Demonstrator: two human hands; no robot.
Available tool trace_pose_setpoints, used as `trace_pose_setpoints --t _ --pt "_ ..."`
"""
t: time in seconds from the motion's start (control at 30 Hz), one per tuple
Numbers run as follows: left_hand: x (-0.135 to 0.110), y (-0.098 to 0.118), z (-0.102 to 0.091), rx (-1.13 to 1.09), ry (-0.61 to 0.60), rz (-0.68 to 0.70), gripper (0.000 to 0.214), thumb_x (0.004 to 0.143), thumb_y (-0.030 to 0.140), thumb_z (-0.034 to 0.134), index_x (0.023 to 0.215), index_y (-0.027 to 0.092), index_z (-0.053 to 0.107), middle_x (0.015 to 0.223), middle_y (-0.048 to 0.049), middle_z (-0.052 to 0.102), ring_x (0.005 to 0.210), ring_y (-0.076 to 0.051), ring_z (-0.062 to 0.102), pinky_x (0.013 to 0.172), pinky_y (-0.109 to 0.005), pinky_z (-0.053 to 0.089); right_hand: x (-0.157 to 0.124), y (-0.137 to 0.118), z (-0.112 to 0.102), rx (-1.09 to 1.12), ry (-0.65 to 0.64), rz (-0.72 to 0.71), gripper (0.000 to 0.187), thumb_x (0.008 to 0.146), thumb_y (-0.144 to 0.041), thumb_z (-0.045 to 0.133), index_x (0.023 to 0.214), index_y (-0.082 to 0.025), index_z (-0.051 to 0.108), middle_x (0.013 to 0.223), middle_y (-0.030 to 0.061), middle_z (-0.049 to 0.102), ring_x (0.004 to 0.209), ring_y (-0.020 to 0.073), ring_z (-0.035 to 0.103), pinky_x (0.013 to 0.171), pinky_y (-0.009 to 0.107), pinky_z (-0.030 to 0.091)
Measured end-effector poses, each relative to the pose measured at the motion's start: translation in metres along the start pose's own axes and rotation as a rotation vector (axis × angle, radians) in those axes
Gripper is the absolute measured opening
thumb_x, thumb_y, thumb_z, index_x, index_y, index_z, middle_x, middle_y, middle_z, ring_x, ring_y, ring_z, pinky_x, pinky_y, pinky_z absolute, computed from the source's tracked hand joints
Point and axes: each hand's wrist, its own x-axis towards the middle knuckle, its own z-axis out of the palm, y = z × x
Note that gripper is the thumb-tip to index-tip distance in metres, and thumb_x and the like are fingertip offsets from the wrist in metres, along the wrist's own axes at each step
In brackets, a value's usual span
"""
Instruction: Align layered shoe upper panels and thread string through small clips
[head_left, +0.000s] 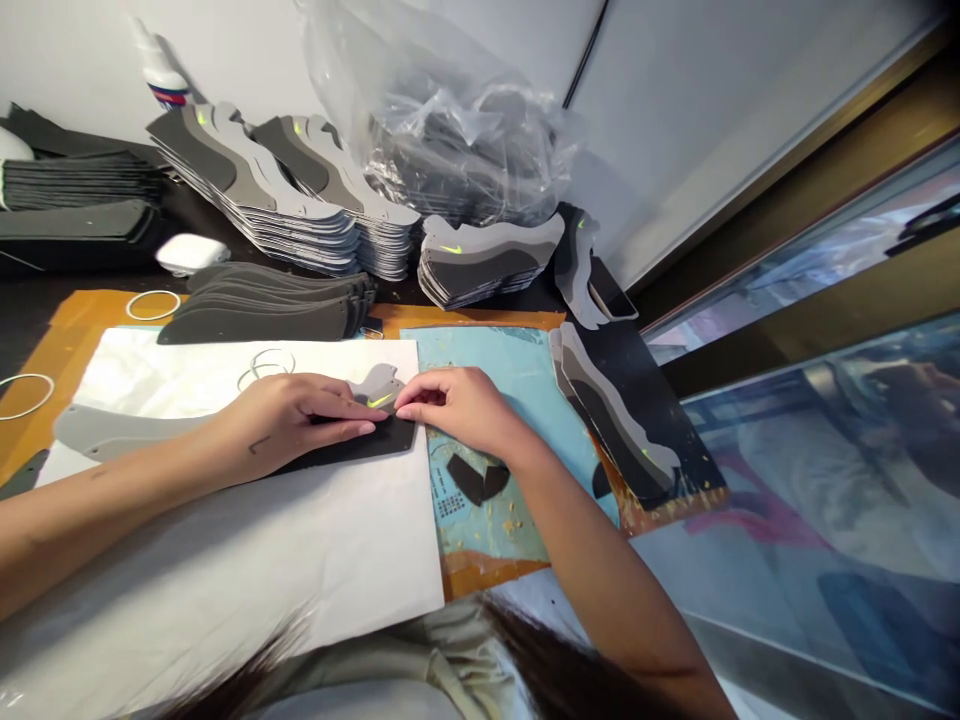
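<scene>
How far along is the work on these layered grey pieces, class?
Looks done: the tall stacks of layered grey pieces, some with yellow-green marks. In hand: the left hand presses on a dark strip, and the right hand is at a small grey piece on it. Apparently left: the pile of plain dark strips.

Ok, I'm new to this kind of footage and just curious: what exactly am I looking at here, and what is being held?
There is no machine here: this single picture comes from a camera worn on a person's head, looking down at their own bare hands. The left hand lies on a dark panel on a white sheet, while the right hand has its fingertips at a small grey piece with a neon swoosh. Whether either hand actually grips is hard to tell. Beyond lie a blue mat, stacks of layered grey sneaker panels and a clear plastic bag.
</scene>
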Motion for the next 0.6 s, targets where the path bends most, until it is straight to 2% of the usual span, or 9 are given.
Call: trace_pose_setpoints --t 0.33,0.6 --pt "-0.0015 0.0049 -0.0016 0.019 -0.006 0.016 0.025 0.097 0.041 0.063 0.108 0.029 0.081 0.077 0.0011 0.069 0.067 -0.010 0.058 0.064 -0.021 0.040 -0.0007 -0.0006 0.0004 -0.032 0.007 -0.013 0.002 0.085 -0.026 0.077 0.084 -0.026 0.078 0.079 -0.0021 0.072 0.072 0.0136 0.061 0.068 0.028 0.042" --pt "-0.0011 0.0034 -0.0018 0.067 -0.019 0.068 0.028 0.100 0.038 0.060 0.117 0.027 0.079 0.078 0.0005 0.069 0.066 -0.009 0.059 0.062 -0.019 0.040 -0.0014 -0.0011 0.0006 -0.057 0.013 -0.035 0.002 0.085 -0.026 0.077 0.084 -0.024 0.078 0.080 -0.0016 0.071 0.072 0.0129 0.060 0.067 0.027 0.043"
